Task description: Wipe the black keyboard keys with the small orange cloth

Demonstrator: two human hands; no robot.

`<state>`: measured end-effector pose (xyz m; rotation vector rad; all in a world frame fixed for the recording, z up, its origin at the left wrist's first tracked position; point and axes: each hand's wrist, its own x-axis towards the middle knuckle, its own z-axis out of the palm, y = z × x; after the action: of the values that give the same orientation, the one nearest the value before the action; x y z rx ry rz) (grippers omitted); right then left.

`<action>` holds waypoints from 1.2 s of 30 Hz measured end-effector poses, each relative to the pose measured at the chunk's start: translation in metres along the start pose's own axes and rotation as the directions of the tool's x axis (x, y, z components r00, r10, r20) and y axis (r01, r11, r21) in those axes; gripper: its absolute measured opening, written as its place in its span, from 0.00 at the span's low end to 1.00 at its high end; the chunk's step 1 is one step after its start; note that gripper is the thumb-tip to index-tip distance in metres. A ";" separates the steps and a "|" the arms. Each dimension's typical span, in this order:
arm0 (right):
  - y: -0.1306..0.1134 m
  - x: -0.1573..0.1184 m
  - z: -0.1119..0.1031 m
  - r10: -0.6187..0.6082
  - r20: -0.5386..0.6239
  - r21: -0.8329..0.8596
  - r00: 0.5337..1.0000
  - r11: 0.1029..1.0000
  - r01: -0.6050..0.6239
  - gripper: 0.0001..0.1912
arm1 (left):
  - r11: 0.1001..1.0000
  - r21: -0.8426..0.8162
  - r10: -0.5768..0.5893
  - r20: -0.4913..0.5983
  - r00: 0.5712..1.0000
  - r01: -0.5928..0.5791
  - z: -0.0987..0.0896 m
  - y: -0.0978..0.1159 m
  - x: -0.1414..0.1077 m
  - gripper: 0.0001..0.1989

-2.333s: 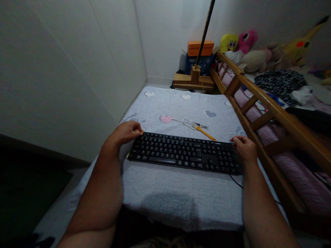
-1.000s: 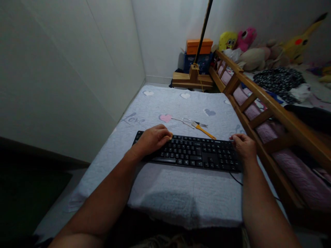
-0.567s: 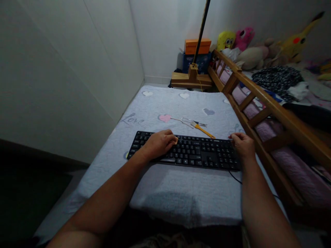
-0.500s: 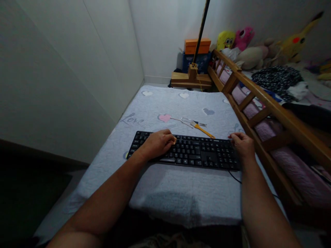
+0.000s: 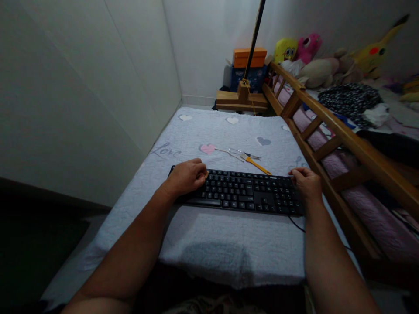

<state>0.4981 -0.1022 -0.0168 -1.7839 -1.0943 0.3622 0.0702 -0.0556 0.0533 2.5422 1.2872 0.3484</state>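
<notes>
A black keyboard [image 5: 235, 192] lies across the cloth in front of me. Over its left part, my left hand [image 5: 189, 174] is closed on a small tan piece [image 5: 207, 174], perhaps sponge or cloth, pressed against the upper keys. My right hand [image 5: 306, 183] rests at the keyboard's right end, its thumb and forefinger pinched together. A tiny pale tip shows at those fingers, too small to name. Behind the keyboard lie a brush with a yellow handle [image 5: 257, 165], tweezers [image 5: 252, 155] with a dark part and a thin white stick [image 5: 225, 151].
The table wears a pale blue cloth [image 5: 209, 244] with hearts. A black cable [image 5: 297, 224] runs off right beneath my forearm. A wooden bed rail [image 5: 343, 131] borders the right side, soft toys [image 5: 317, 72] behind it. A pale wall panel [image 5: 98, 109] stands left; boxes [image 5: 249, 58] and a wooden stand [image 5: 242, 102] are at the back.
My left hand has slid left along the keyboard with the tan piece, uncovering more of the middle keys. My right hand stays in place.
</notes>
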 end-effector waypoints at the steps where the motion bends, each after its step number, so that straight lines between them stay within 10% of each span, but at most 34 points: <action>1: 0.000 0.000 0.000 0.018 -0.009 0.006 1.000 1.000 -0.018 0.13 | 0.998 -0.043 0.034 -0.029 0.999 -0.035 0.004 0.001 0.001 0.08; 10: -0.003 0.001 0.000 0.055 -0.001 0.042 0.999 0.998 -0.055 0.14 | 0.967 -0.177 0.171 -0.084 0.982 -0.184 0.037 0.019 0.007 0.11; 36: -0.004 -0.001 0.000 0.055 -0.008 0.055 0.998 0.997 -0.055 0.13 | 0.998 0.048 0.045 0.030 0.999 -0.046 0.010 0.016 -0.001 0.11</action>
<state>0.4956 -0.1027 -0.0134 -1.7679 -1.0209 0.4134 0.0851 -0.0671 0.0496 2.6105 1.2441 0.2915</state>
